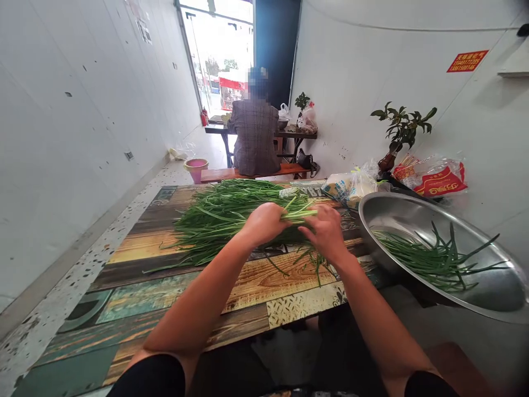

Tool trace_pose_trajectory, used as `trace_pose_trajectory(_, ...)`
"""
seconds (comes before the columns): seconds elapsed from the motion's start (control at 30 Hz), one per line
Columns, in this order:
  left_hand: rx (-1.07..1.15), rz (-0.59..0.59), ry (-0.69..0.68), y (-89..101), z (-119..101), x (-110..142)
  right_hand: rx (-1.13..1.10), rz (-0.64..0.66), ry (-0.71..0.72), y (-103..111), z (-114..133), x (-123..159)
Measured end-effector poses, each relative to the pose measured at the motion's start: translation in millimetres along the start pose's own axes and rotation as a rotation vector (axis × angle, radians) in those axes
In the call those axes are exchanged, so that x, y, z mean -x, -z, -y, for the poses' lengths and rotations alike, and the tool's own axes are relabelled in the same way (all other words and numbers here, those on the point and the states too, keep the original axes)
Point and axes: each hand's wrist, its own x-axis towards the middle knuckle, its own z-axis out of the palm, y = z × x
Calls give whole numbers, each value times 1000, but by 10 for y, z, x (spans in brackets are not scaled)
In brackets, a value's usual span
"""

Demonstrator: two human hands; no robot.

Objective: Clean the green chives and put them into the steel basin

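Observation:
A large pile of long green garlic chives (219, 215) lies across the patterned table (243, 281). My left hand (266, 222) is closed around a small bunch of them, with the pale stem ends (303, 215) sticking out to the right. At those ends, my right hand (326, 229) has its fingers bent and pressed to the stems. Loose scraps of chive (316, 262) lie on the table below my right hand. To the right stands a wide steel basin (372, 264) with some chives (438, 256) in it.
Behind the basin are plastic bags (355, 184), a red package (440, 179) and a potted plant (399, 124). Farther off, a person (256, 135) sits facing away on a bench (219, 173) at another table. A pink bucket (195, 170) stands on the floor beside the bench.

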Motion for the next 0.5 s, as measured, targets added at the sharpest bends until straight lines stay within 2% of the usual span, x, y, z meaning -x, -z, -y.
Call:
trace_pose_trajectory(0.07,15,-5,-7,10,2,4,-140,36,6,-37,-15,-51)
trace_pose_trajectory(0.13,41,-12,-20,21,9,5,-384,75,-48,-64,-39,-65)
trace_pose_trajectory(0.33,183,-1,-53,51,4,13,-1264,128,-565,-182,61,12)
trace_pose_trajectory(0.43,203,-2,-46,56,3,13,-1511,134,-682,-247,134,21)
trace_pose_trajectory(0.5,212,1,-40,59,5,11,-1585,119,-723,-257,173,9)
